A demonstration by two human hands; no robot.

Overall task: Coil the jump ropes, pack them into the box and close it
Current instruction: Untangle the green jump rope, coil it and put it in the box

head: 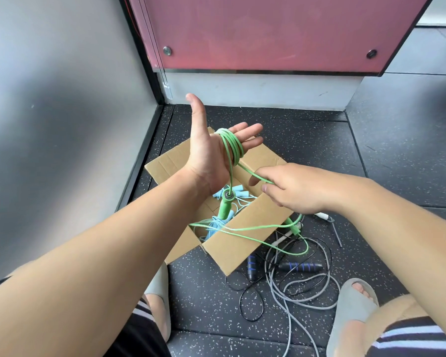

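My left hand (214, 148) is held up flat with straight fingers, palm toward me, above the open cardboard box (245, 235). Several turns of the green jump rope (233, 146) are wound round its palm, and one green handle (224, 204) hangs below the wrist. My right hand (291, 188) pinches the green cord between thumb and fingers, just right of the coil. The rest of the green cord trails over the box's front wall to the second green handle (292, 226) on the floor. A light blue rope (215, 226) lies inside the box.
On the speckled black floor right of the box lie a tangled black rope with blue-striped handles (300, 267), a grey rope (286, 300) and a white handle (322, 215). My slippered feet (352, 313) flank them. A grey wall stands left, a pink panel behind.
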